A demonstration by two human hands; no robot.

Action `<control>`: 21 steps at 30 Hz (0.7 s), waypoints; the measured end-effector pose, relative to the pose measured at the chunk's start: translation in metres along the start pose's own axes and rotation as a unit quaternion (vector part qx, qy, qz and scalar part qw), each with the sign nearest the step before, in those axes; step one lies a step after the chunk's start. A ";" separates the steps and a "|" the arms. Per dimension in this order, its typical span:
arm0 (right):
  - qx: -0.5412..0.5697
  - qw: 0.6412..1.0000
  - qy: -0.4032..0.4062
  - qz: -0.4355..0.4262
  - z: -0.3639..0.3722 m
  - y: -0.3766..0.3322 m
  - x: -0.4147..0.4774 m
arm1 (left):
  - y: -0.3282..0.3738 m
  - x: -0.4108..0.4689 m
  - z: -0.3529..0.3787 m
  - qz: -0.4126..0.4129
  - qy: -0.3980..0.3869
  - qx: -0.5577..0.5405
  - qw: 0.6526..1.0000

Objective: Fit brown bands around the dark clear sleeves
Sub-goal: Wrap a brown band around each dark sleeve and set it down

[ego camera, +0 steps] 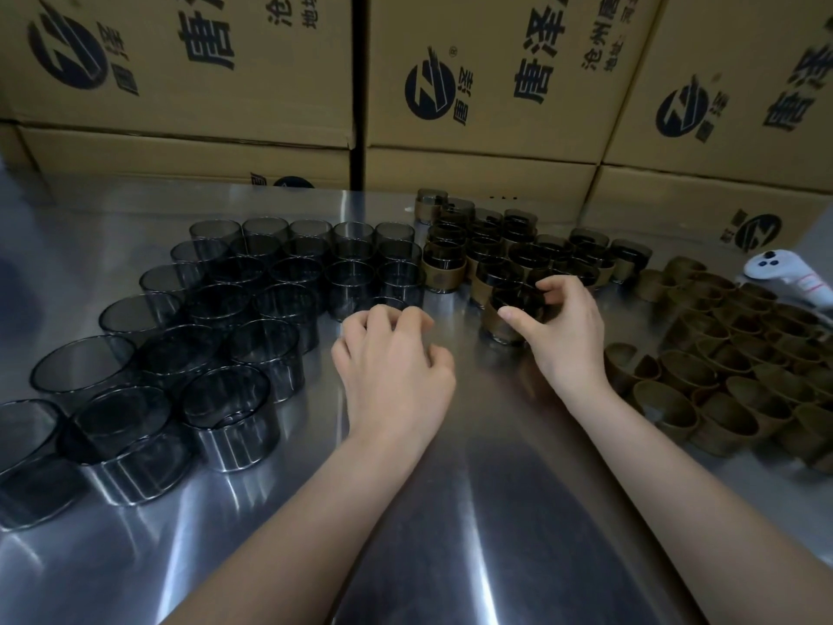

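Our left hand hovers over the middle of the table, fingers curled on nothing we see. Our right hand grips a banded sleeve. Bare dark sleeves crowd the left edge, loose brown bands the right; finished sleeves stand near the far edge.

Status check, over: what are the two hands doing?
Grips: right hand holds a banded sleeve; left hand curled, nothing visible in it. Plain bare sleeves beside it. Nothing in the way.
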State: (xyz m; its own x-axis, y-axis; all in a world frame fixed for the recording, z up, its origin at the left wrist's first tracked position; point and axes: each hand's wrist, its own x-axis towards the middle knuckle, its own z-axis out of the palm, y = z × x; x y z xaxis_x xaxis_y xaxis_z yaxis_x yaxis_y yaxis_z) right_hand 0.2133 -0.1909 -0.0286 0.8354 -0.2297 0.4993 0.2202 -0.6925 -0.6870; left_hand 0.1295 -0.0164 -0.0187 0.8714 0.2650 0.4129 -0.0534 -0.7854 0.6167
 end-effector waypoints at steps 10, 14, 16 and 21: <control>0.014 0.999 0.008 0.031 0.003 -0.001 0.001 | 0.006 -0.004 -0.004 0.031 -0.004 -0.038 0.999; 0.018 0.999 0.015 0.037 0.003 -0.002 0.001 | 0.008 -0.005 -0.006 0.042 -0.008 -0.059 0.997; 0.020 0.999 0.019 0.039 0.003 -0.003 0.001 | 0.009 -0.006 -0.007 0.049 -0.011 -0.073 0.996; 0.024 0.999 0.008 0.038 0.001 -0.007 -0.001 | 0.011 -0.007 -0.007 0.068 -0.017 -0.096 0.993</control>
State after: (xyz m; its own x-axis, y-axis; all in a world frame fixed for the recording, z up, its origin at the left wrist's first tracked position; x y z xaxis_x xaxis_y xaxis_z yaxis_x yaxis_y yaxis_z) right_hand 0.2115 -0.1858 -0.0248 0.8428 -0.2904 0.4532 0.1817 -0.6391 -0.7474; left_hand 0.1196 -0.0229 -0.0100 0.8652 0.1425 0.4808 -0.2609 -0.6910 0.6742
